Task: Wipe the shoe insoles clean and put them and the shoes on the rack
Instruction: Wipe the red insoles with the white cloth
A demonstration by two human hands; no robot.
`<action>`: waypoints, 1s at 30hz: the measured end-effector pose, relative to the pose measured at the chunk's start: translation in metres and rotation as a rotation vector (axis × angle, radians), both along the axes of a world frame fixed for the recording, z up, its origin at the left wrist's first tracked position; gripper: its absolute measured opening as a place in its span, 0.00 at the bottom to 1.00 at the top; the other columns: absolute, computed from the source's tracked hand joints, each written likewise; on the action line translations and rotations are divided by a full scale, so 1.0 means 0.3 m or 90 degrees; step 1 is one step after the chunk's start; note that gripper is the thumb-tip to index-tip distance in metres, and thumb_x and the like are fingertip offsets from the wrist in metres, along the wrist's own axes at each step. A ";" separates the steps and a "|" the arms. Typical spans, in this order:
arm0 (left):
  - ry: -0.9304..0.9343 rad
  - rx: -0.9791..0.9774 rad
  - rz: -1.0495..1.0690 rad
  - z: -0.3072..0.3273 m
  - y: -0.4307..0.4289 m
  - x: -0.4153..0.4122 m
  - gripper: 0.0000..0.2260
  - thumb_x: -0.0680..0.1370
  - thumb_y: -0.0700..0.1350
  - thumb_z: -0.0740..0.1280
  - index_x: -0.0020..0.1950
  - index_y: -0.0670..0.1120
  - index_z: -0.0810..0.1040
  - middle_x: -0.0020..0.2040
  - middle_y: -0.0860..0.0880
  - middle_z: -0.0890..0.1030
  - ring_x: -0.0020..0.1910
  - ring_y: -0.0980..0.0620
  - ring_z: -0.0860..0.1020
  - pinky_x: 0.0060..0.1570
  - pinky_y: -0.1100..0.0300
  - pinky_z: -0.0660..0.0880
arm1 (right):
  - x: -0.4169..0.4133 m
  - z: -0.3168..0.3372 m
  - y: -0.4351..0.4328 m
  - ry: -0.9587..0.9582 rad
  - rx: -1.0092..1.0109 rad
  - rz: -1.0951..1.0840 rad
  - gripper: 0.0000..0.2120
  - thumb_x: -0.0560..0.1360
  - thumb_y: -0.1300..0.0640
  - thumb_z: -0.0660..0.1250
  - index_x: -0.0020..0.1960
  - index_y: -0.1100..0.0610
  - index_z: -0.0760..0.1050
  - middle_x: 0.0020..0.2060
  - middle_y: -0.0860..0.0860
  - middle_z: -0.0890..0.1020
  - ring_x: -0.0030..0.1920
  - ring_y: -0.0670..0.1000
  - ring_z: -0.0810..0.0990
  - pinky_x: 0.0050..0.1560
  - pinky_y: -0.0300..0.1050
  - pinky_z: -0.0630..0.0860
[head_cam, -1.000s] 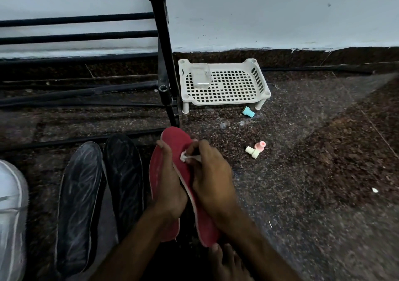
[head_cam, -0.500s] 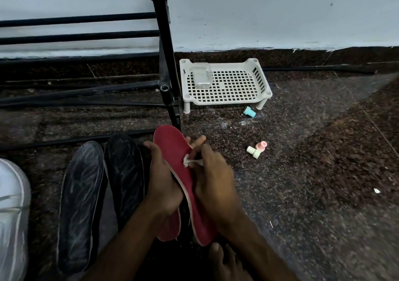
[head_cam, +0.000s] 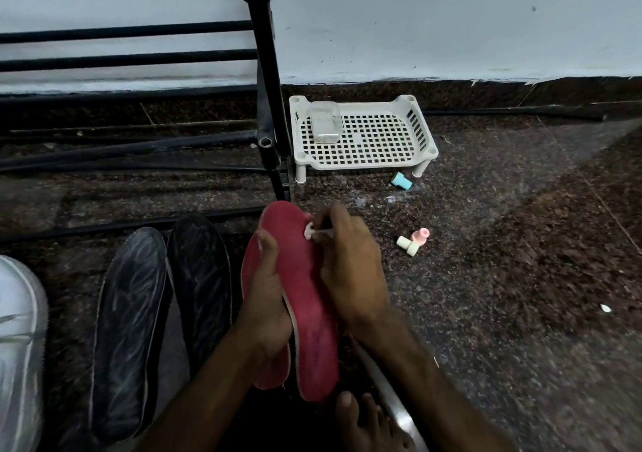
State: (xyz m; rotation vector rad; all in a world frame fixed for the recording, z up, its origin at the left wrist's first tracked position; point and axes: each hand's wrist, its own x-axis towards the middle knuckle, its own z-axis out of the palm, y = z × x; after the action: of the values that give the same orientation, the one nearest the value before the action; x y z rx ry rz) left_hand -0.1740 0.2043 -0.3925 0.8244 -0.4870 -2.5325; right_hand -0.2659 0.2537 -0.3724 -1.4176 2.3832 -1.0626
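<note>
Wipe (head_cam: 308, 232), small and white, pinched by the right hand (head_cam: 347, 271), has slid up toward the toe of the red insole (head_cam: 305, 305). The left hand (head_cam: 265, 298) still grips the insole's middle, beside two black insoles (head_cam: 198, 288).

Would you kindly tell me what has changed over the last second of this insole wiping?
The right hand, pinching the white wipe, has slid up the red insole toward its toe end. The left hand still grips the insole from the left side. The black insoles and the white basket have not moved.
</note>
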 end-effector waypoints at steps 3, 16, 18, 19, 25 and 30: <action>0.013 -0.007 0.041 0.005 -0.050 0.004 0.35 0.77 0.70 0.45 0.72 0.50 0.71 0.67 0.46 0.78 0.67 0.48 0.75 0.63 0.48 0.74 | 0.075 -0.022 0.082 -0.035 -0.009 0.017 0.08 0.75 0.65 0.64 0.51 0.55 0.73 0.44 0.49 0.79 0.42 0.48 0.71 0.39 0.44 0.66; 0.015 -0.043 0.083 0.009 -0.071 0.025 0.32 0.80 0.66 0.45 0.71 0.46 0.70 0.69 0.49 0.76 0.70 0.53 0.72 0.71 0.52 0.65 | 0.008 0.000 0.118 -0.089 -0.082 -0.061 0.09 0.75 0.66 0.68 0.50 0.53 0.77 0.44 0.44 0.80 0.46 0.44 0.79 0.47 0.39 0.75; -0.005 -0.072 0.078 0.004 -0.081 0.027 0.31 0.81 0.65 0.45 0.71 0.45 0.71 0.68 0.50 0.77 0.69 0.54 0.72 0.70 0.54 0.64 | 0.007 -0.014 0.151 -0.189 -0.067 -0.094 0.09 0.76 0.64 0.68 0.50 0.50 0.79 0.43 0.43 0.82 0.45 0.42 0.80 0.46 0.35 0.76; -0.012 -0.076 0.079 -0.004 -0.083 0.026 0.30 0.81 0.64 0.46 0.70 0.45 0.72 0.67 0.50 0.78 0.69 0.54 0.73 0.69 0.54 0.65 | 0.007 -0.030 0.158 -0.256 -0.039 -0.100 0.10 0.76 0.63 0.68 0.49 0.49 0.81 0.43 0.43 0.83 0.45 0.42 0.81 0.47 0.37 0.77; -0.063 -0.090 0.055 0.001 -0.078 -0.001 0.26 0.82 0.61 0.51 0.63 0.44 0.77 0.64 0.49 0.80 0.66 0.53 0.76 0.69 0.53 0.67 | 0.007 -0.069 0.165 -0.640 -0.018 -0.086 0.04 0.75 0.55 0.71 0.48 0.53 0.83 0.42 0.54 0.85 0.43 0.52 0.83 0.51 0.59 0.79; 0.020 -0.066 0.027 0.011 -0.041 0.005 0.37 0.75 0.70 0.49 0.74 0.46 0.67 0.69 0.47 0.76 0.70 0.49 0.72 0.70 0.45 0.63 | 0.008 -0.046 0.144 -0.777 -0.079 -0.127 0.04 0.74 0.64 0.71 0.48 0.63 0.83 0.38 0.56 0.84 0.37 0.50 0.82 0.40 0.44 0.79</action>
State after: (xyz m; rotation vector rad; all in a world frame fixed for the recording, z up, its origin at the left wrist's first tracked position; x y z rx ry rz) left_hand -0.1724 0.1920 -0.3893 0.7482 -0.5788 -2.4553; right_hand -0.2634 0.2969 -0.3863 -0.2782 1.5332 -1.5127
